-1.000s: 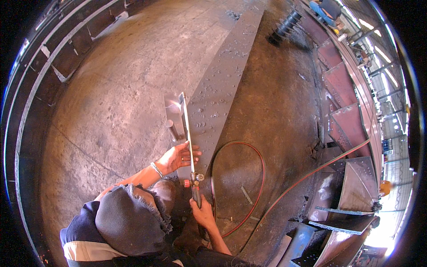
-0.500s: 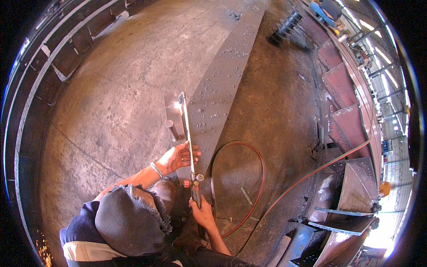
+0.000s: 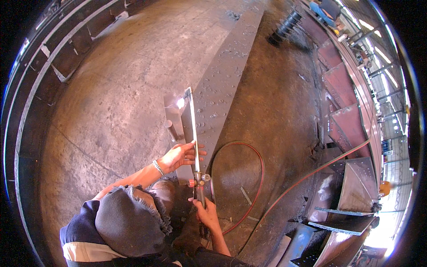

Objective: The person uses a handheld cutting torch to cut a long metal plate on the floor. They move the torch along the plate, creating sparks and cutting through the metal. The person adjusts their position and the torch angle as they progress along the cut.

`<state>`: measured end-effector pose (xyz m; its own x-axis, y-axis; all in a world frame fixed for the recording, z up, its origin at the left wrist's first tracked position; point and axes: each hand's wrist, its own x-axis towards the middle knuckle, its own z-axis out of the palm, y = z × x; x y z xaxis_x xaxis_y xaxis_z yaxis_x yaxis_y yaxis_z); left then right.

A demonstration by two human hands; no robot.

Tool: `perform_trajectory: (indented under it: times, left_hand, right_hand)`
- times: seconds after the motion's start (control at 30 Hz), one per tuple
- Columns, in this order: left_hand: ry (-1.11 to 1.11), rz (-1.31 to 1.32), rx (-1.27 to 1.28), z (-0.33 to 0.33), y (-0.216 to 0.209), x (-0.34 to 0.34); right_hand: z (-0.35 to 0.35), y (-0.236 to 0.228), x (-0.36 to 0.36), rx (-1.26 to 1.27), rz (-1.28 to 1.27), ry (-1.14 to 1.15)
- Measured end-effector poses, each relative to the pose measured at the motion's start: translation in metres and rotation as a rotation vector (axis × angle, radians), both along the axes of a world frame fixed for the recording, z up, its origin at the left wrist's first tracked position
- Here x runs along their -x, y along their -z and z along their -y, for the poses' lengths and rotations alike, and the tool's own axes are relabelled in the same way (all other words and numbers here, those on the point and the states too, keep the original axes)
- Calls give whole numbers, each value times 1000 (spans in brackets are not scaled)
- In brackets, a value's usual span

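Note:
My right hand [image 3: 207, 214] is wrapped round the handle of a cutting torch [image 3: 193, 120], just below its red knob and brass valve. Farther up, the torch's long thin tube lies across my left hand [image 3: 179, 156], its thumb against the tube and its fingers stretched out beneath. A bracelet circles the left wrist. Near the torch's bent tip, a bright white glow with small sparks lights a narrow steel plate [image 3: 173, 101]. A short round metal bar [image 3: 170, 127] stands beside that plate, left of the tube.
A long grey steel beam [image 3: 222, 84] strewn with slag bits runs away from me. Red hoses [image 3: 263, 173] loop over the floor on the right. Reddish steel parts [image 3: 344, 115] line the right side; dark beams [image 3: 33, 84] line the left. A person [image 3: 327, 11] is at the far right.
The torch has shifted slightly right, its tip moving right and a little away, with both hands following. The glow on the plate has grown brighter and larger.

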<state>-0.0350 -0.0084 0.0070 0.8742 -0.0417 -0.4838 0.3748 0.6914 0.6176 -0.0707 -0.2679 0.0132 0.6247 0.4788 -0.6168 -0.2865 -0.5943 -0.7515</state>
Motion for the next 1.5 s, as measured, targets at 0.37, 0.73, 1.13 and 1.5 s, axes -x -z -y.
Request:
perform_trajectory:
  times: [0.37, 0.73, 1.13, 1.5]
  left_hand:
    - [-23, -41, -26, -1, 14, 5]
    - [233, 279, -1335, 29, -56, 16]
    - [340, 423, -1374, 49, -52, 25]
    - [515, 75, -905, 39, -52, 25]
  right_hand:
    - [-1, 4, 1, 13, 26, -41]
    - [4, -18, -15, -75, -156, 142]
    - [4, -22, -18, -157, -113, 155]
    - [3, -12, -16, -159, -79, 53]
